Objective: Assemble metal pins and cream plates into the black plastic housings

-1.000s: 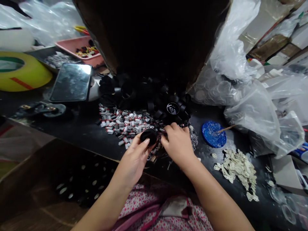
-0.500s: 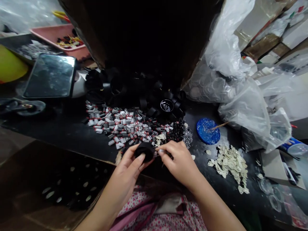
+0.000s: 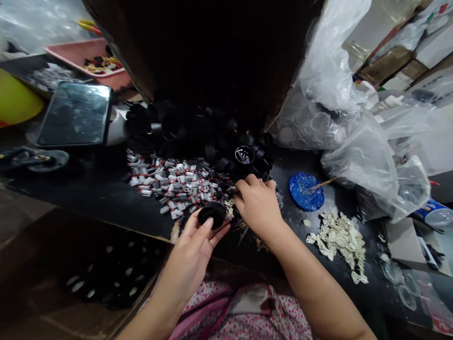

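Note:
My left hand (image 3: pixel 196 245) is closed round a black round hollow part (image 3: pixel 211 214), its thumb laid over the rim. Over the small black pieces at the right end of a heap, my right hand (image 3: pixel 260 203) has its fingers curled together; whatever is at their tips is hidden. Left of it spreads the heap of small grey and white sleeves with red rings (image 3: pixel 184 182). A few pale flat tabs lie between my hands, partly covered, beside some thin metal pieces (image 3: pixel 244 231).
Black round parts (image 3: pixel 244 155) crowd the back before a large dark box. To the right are a blue lid (image 3: pixel 306 191) with a stick, a pile of cream tabs (image 3: pixel 341 243) and plastic bags (image 3: pixel 364 160). A tablet-like dark panel (image 3: pixel 75 113) and pink basket (image 3: pixel 85 49) stand left.
My right hand has moved away from the black part, forward to the small black pieces. My left hand keeps hold of the part, its opening now turned more upward.

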Motion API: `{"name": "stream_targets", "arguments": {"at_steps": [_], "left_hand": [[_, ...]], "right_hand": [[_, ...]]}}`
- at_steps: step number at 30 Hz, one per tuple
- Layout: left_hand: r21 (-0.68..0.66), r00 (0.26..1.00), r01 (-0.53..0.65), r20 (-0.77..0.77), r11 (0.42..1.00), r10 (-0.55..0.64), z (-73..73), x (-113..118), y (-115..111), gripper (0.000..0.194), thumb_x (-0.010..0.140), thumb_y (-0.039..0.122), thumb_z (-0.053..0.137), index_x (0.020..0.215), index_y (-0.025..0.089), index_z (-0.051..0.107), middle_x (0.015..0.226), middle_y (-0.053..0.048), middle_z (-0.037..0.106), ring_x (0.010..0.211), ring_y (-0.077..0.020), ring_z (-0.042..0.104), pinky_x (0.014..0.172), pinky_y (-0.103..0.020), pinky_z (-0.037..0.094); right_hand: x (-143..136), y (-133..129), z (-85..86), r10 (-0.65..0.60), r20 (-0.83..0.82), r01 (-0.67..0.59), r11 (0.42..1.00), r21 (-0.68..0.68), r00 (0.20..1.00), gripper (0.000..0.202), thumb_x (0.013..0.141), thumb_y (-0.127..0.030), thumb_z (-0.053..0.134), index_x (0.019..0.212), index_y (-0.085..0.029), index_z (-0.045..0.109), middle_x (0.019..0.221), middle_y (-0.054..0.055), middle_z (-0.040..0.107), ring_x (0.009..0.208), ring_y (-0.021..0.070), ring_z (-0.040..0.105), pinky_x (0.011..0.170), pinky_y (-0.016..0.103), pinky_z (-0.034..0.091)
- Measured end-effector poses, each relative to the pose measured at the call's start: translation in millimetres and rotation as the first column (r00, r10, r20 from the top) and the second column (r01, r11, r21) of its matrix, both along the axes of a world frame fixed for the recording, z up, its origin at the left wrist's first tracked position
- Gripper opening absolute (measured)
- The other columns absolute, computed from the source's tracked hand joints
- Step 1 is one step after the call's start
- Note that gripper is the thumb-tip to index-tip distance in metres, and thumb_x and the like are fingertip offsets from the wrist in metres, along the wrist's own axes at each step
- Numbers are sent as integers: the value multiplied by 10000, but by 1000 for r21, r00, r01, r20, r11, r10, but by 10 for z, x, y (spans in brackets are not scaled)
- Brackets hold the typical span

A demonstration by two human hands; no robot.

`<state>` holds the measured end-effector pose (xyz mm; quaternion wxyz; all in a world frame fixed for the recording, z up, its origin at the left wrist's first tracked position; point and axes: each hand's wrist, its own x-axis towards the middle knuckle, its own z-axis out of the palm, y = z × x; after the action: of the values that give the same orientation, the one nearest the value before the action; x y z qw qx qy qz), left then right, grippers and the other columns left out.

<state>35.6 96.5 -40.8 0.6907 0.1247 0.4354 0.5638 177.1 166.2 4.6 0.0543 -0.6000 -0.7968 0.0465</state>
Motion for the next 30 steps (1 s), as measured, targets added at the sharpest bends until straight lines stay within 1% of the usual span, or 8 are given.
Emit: {"name": "stream_targets", "arguments": {"at_steps": [2,4,7,10,15,22,25,30], "left_hand": [[-10,1000,-25,14,1000,25,14,-5,1,241,824,290,783,1056,260,724,1106,-27,735,1000,-202,701,929,-347,585],[-22,999,-44,15,999,45,32,-5,1,229,802,285,802,1017,250,731,1087,-31,739,982,-208,707,938,-355,584],[-10,999,-32,8,999,32,44,8,-12,247,797,301,802,1027,241,734,1096,-46,742,1012,-233,708,969,-382,573],[25,999,-16,-29,1000,17,12,30,-51,250,820,318,780,1057,260,726,1090,-27,738,1043,-223,693,983,-367,562],[97,966,65,-255,993,-39,-58,21,-138,213,872,345,730,1082,313,707,1062,-1,724,1048,-219,669,952,-324,542],[142,827,198,-555,970,-87,4,-68,-195,288,733,291,846,1013,257,786,1070,-68,728,1069,-295,655,996,-328,479],[116,886,203,-444,972,-132,-2,-58,-199,254,790,320,810,1040,307,770,1060,-24,732,1034,-236,668,938,-277,515],[0,995,79,-60,997,-79,25,66,-198,229,747,352,847,952,308,755,963,9,748,916,-206,709,863,-316,610]], "right_hand": [[69,-91,32,-30,-199,17,998,-66,980,91,932,-204,564,971,-195,646,1038,67,678,961,241,644,867,393,419],[136,-219,56,-119,-435,34,980,-198,892,25,908,-195,604,919,-206,624,952,22,692,897,197,648,816,332,448],[198,-414,67,-238,-581,33,939,-341,778,25,892,-213,641,883,-219,619,853,-18,698,794,164,636,732,286,450],[210,-527,65,-220,-530,37,942,-334,819,45,892,-186,643,861,-212,622,863,-9,702,816,171,620,764,301,436],[217,-542,70,-174,-433,37,951,-307,884,58,896,-148,635,867,-198,625,889,8,696,836,169,602,791,304,427],[263,-591,156,-59,-296,-31,956,-290,953,79,922,-115,600,928,-176,649,953,43,706,869,186,611,869,350,427],[302,-647,206,-88,-437,-51,954,-297,895,70,924,-152,619,937,-200,668,935,20,711,865,174,631,846,325,449],[347,-712,146,-228,-680,34,958,-285,697,52,911,-224,680,955,-216,705,924,3,733,885,164,671,824,295,478]]}}
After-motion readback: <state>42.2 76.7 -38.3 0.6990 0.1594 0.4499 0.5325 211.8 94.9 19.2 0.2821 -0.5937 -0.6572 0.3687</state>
